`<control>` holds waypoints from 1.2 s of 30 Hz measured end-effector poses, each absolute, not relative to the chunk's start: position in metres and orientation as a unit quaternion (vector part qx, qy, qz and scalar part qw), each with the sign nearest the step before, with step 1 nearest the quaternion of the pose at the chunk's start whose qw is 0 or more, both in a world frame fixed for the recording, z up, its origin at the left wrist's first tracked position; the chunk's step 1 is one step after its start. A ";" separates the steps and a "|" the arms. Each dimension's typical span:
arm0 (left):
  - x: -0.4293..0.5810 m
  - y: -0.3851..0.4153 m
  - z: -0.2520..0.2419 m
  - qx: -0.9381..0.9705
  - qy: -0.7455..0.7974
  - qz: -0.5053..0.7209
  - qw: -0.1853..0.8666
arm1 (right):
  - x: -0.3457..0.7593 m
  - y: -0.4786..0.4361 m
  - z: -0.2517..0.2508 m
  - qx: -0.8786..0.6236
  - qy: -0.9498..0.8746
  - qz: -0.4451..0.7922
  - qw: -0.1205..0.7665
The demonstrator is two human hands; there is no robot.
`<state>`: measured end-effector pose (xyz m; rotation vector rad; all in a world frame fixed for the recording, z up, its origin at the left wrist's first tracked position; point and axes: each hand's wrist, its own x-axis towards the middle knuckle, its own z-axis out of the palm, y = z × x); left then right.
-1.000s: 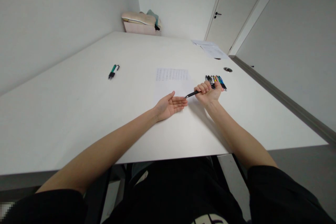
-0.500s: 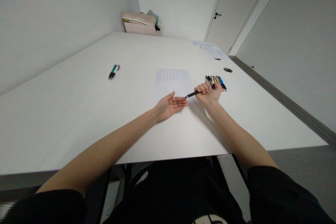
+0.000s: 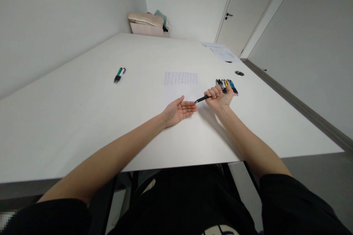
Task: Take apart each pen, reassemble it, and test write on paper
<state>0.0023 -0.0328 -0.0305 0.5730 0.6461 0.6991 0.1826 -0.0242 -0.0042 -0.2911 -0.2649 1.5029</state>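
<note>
I see the right hand (image 3: 219, 99) curled around 1 black pen (image 3: 203, 98), its tip by the outstretched, empty left hand (image 3: 175, 113); a light, steady grip would serve well.

The right hand (image 3: 218, 97) partly hides the pen row (image 3: 226, 83); the printed sheet (image 3: 181, 89) is unreadable.

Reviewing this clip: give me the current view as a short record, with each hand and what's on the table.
Right hand: closed around a black pen
Left hand: open, palm up, at the pen's tip; contact unclear
Centre: printed sheet on the table
Left side: green pen beside white pen
Right side: row of pens, partly hidden by right hand
Far right: loose papers
</note>
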 end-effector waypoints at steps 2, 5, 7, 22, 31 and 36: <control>0.002 -0.033 -0.030 0.274 0.304 0.331 0.850 | 0.183 -0.024 -0.004 -0.138 -0.121 0.675 0.715; 0.003 -0.034 -0.029 0.276 0.305 0.334 0.848 | 0.182 -0.025 -0.004 -0.148 -0.126 0.667 0.720; 0.003 -0.034 -0.029 0.275 0.310 0.336 0.846 | 0.182 -0.025 -0.003 -0.156 -0.132 0.662 0.721; 0.003 -0.033 -0.030 0.271 0.308 0.336 0.848 | 0.181 -0.027 -0.003 -0.158 -0.133 0.664 0.718; 0.003 -0.034 -0.028 0.264 0.313 0.336 0.848 | 0.181 -0.026 -0.003 -0.163 -0.141 0.661 0.719; 0.003 -0.034 -0.028 0.265 0.310 0.337 0.849 | 0.180 -0.027 -0.002 -0.175 -0.139 0.656 0.721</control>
